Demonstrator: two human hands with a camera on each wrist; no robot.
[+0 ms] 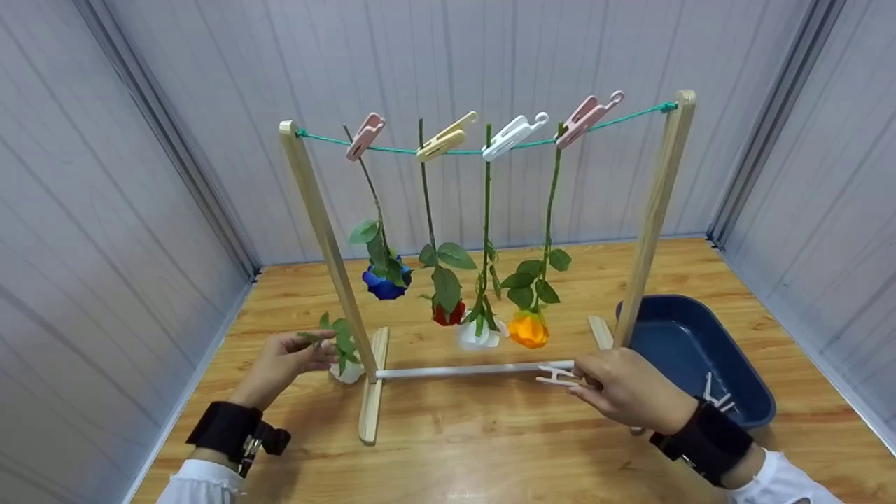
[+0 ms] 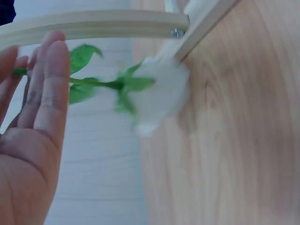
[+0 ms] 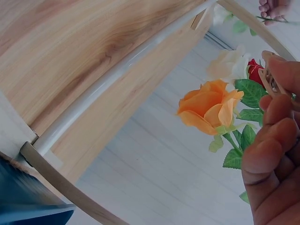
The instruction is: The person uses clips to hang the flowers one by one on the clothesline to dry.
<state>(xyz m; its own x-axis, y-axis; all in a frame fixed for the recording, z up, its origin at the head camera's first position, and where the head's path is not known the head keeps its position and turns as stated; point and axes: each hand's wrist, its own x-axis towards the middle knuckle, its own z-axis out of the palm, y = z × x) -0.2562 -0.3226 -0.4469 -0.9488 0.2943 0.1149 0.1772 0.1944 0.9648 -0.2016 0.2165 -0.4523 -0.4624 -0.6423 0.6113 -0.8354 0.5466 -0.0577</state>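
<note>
My left hand (image 1: 290, 360) pinches the stem of a white rose (image 2: 161, 93), which points bloom-down beside the rack's left post (image 1: 322, 231). Low on the right, my right hand (image 1: 623, 385) grips a pale clothespin (image 1: 556, 376) between thumb and fingers. Four roses hang upside down from the green cord (image 1: 399, 150): a blue rose (image 1: 386, 281), a red rose (image 1: 448, 313), another white rose (image 1: 478, 336) and an orange rose (image 1: 528, 330). A pink clothespin (image 1: 365, 136), a yellow one, a white one and another pink one hold their stems to the cord.
A dark blue basin (image 1: 675, 336) stands on the wooden table at the right, behind my right wrist, with at least one pale clothespin (image 1: 715, 393) in it. A white crossbar (image 1: 476, 369) joins the wooden posts low down. Ribbed panels (image 1: 490, 56) enclose the table.
</note>
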